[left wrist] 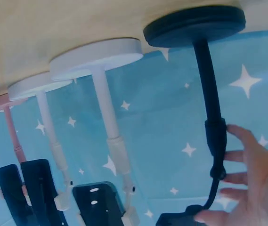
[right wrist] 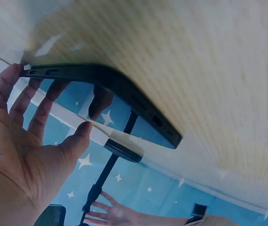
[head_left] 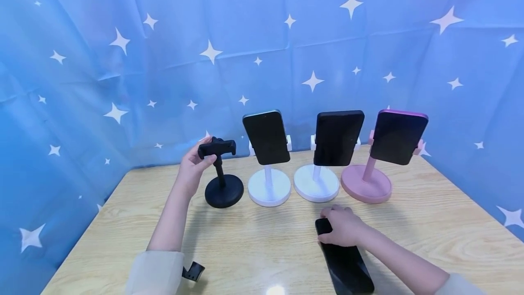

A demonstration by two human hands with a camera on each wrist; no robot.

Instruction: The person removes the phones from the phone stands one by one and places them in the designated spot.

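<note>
In the head view my left hand (head_left: 193, 167) holds the clamp of a black phone stand (head_left: 221, 191), thumb in front. The left wrist view shows its fingers behind the stand's neck and its thumb at the black clamp (left wrist: 178, 219); no phone sits in that clamp. My right hand (head_left: 343, 226) is over the far end of a black phone (head_left: 348, 267) that lies on the table, screen up. In the right wrist view fingertips reach one long edge of the phone (right wrist: 143, 106), and the thumb is at its screen side.
Two white phone stands (head_left: 269, 187) (head_left: 316, 184) and a pink one (head_left: 366, 184) stand in a row right of the black stand, each bearing a phone. A small black object (head_left: 193, 272) shows beside my left sleeve. A blue star-patterned curtain (head_left: 262, 22) hangs behind the wooden table (head_left: 262, 240).
</note>
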